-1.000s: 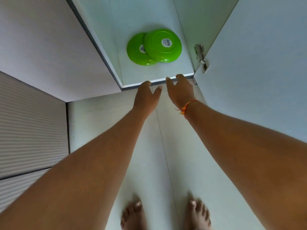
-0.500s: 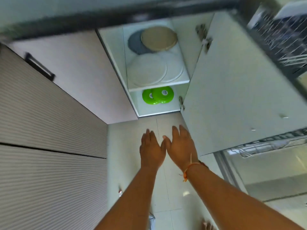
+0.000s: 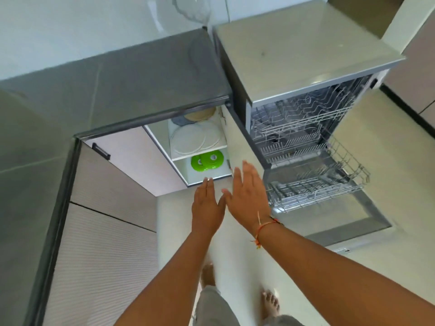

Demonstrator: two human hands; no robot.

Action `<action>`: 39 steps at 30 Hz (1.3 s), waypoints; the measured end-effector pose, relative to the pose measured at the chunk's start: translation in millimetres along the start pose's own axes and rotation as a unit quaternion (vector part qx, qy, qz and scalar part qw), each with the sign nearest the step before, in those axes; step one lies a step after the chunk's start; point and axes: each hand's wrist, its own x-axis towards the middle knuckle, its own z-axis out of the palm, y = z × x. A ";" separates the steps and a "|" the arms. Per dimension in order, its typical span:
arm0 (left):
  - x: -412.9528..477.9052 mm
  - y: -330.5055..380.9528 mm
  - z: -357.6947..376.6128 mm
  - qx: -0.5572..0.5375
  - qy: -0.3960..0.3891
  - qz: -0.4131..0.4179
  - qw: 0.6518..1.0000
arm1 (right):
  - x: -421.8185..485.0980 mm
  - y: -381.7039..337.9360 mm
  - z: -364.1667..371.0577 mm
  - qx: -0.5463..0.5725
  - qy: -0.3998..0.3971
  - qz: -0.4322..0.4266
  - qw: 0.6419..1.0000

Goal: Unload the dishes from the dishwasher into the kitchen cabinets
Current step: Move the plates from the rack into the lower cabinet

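Two green plates (image 3: 206, 160) lie upside down on the bottom shelf of the open lower cabinet (image 3: 181, 158). White plates (image 3: 193, 140) and a beige and a grey plate (image 3: 200, 115) lie on the shelf above. My left hand (image 3: 207, 208) and my right hand (image 3: 249, 196) hang in front of the cabinet with fingers straight, holding nothing. The right hand lies over the edge of the open cabinet door (image 3: 237, 147). To the right the dishwasher (image 3: 301, 118) stands open, its lower rack (image 3: 315, 182) pulled out over the lowered door; I see no dishes in the racks.
A grey countertop (image 3: 141, 74) runs above the cabinet. Ribbed drawer fronts (image 3: 101, 243) fill the left side. The dishwasher door (image 3: 348, 220) lies flat over the floor at right. My bare feet (image 3: 270, 304) stand on the pale tiled floor.
My view has risen and pulled back from the cabinet, bringing the countertop and the open dishwasher into sight. Both hands have drawn back from the bottom shelf and stay empty.
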 end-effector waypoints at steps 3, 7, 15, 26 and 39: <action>2.5 29.7 1.2 -0.025 -0.011 0.031 0.999 | 14.9 28.4 -11.7 0.028 -0.010 0.114 0.993; 11.9 49.4 10.4 -0.069 -0.055 0.045 0.995 | 41.5 66.8 -4.1 0.092 -0.113 0.195 0.970; 38.8 48.9 22.9 -0.190 -0.115 -0.023 0.975 | 64.4 79.8 1.2 0.164 -0.158 0.198 0.953; 69.2 -0.4 -8.3 -0.429 0.019 -0.212 0.878 | 122.5 -29.6 25.1 0.323 -0.243 0.172 0.898; 194.1 -98.2 -101.9 -0.569 0.087 -0.501 0.646 | 245.0 -140.1 100.0 0.535 -0.227 0.288 0.761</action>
